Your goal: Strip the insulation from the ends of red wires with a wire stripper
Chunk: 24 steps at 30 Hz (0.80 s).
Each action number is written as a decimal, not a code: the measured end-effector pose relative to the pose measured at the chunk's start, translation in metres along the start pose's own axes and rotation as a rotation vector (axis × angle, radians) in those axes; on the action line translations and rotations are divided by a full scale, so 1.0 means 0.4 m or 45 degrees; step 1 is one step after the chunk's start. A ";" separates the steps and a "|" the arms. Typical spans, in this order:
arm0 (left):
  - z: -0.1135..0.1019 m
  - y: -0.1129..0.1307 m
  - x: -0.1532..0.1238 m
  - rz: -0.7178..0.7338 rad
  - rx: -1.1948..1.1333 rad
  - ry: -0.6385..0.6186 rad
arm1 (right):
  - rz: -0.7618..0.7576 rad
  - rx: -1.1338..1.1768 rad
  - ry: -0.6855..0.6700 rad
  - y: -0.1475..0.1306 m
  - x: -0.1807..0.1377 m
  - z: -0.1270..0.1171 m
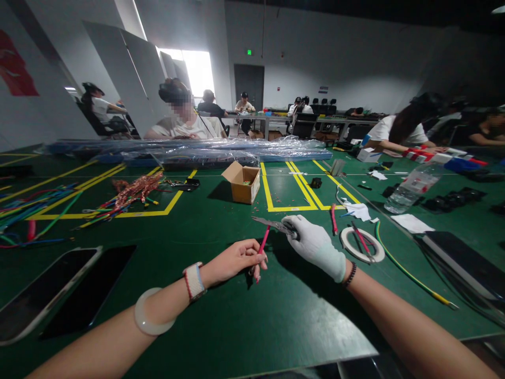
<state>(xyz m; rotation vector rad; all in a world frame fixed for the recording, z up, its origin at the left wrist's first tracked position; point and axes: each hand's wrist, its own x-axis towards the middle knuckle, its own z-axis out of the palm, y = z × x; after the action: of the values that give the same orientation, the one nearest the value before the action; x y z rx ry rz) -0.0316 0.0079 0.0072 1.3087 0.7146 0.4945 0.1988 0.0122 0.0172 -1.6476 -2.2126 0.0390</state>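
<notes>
My left hand (236, 260) is bare and pinches a short red wire (262, 247) that stands nearly upright above the green table (221, 321). My right hand (313, 245) wears a white glove and grips a grey metal tool (272, 225), a cutter or stripper, whose jaws meet the wire's upper end. Both hands hover just above the table near its middle front.
A small open cardboard box (242, 181) stands ahead. Heaps of coloured wires (130, 192) lie at left, phones (43, 295) at near left. A tape ring (362, 245), a red wire piece (333, 218), a water bottle (414, 187) and a green-yellow cable (410, 273) lie at right. Other people sit at the far edges.
</notes>
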 end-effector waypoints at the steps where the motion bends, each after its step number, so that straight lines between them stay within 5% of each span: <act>1: 0.001 0.001 -0.001 0.002 -0.001 0.001 | -0.005 0.059 0.015 0.002 0.000 0.001; 8: 0.001 0.002 -0.004 0.030 -0.009 0.005 | 0.055 0.353 0.118 0.031 0.011 -0.002; 24: -0.005 0.000 -0.002 0.071 -0.028 0.029 | 0.012 -0.023 0.374 0.069 0.013 -0.004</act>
<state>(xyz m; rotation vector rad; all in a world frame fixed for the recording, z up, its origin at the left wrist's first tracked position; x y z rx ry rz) -0.0337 0.0085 0.0070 1.3068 0.6912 0.5618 0.2233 0.0253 0.0133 -1.5607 -1.9884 -0.2076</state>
